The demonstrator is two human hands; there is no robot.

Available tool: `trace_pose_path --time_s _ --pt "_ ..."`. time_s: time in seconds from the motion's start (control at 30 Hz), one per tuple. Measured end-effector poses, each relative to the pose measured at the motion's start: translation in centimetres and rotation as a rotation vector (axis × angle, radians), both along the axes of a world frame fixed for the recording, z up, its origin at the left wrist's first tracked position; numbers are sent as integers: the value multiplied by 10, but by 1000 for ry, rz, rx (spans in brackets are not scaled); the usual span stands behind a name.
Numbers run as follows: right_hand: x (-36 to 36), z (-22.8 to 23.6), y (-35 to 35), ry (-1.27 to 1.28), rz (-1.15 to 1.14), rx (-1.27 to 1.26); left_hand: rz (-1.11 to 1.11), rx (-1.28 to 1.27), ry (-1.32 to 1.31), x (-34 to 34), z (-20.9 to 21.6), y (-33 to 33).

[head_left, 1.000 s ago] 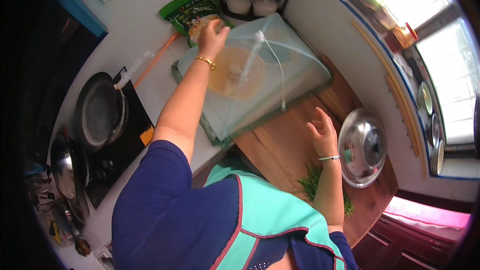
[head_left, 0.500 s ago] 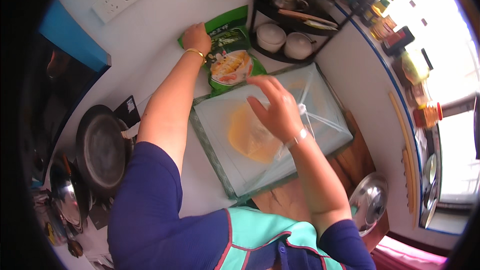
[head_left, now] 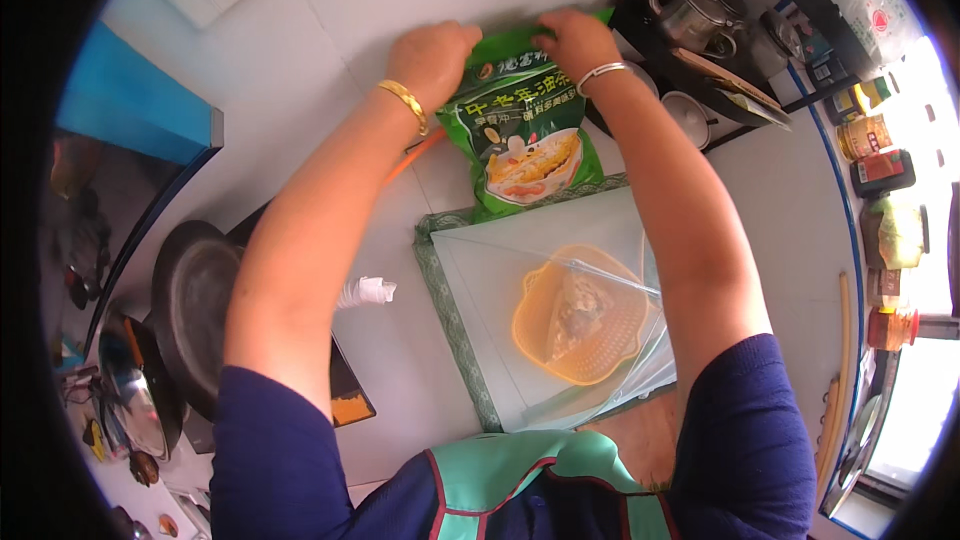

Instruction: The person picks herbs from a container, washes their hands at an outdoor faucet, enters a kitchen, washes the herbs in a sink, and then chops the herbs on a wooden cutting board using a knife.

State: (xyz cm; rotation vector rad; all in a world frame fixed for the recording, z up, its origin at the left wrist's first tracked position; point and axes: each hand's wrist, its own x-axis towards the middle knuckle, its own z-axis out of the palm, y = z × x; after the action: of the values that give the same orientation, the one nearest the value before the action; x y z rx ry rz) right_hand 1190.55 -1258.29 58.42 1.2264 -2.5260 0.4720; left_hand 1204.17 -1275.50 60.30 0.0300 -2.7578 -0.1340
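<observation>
A green printed food bag [head_left: 525, 130] stands against the wall behind the counter, a picture of food on its front. My left hand [head_left: 432, 62] grips its top left corner, fingers closed. The top right edge of the same bag is pinched by my right hand [head_left: 580, 44]. In front of the bag sits a sheer mesh food cover [head_left: 470, 285] with a green lace border. Through the mesh shows a yellow plastic basket [head_left: 530, 325] with pale food in it; what kind I cannot make out.
A black corner rack [head_left: 690, 65] with a metal teapot [head_left: 700, 18] and white pots stands at the back right. Several jars and bottles [head_left: 885, 170] line the windowsill. To the left are a dark pan [head_left: 190, 310] and a blue-topped cabinet [head_left: 140, 100].
My right hand has moved from above the food cover up to the bag's top right edge and closed on it. My left hand still holds the bag's left corner. The whole view has shifted.
</observation>
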Motion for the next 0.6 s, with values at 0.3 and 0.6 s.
trace_pose_path --time_s 0.3,0.6 --pt "-11 46 14 178 81 -104 -11 -60 56 5 59 4" --pt "63 99 126 -342 -18 71 63 -31 16 8 20 -9"
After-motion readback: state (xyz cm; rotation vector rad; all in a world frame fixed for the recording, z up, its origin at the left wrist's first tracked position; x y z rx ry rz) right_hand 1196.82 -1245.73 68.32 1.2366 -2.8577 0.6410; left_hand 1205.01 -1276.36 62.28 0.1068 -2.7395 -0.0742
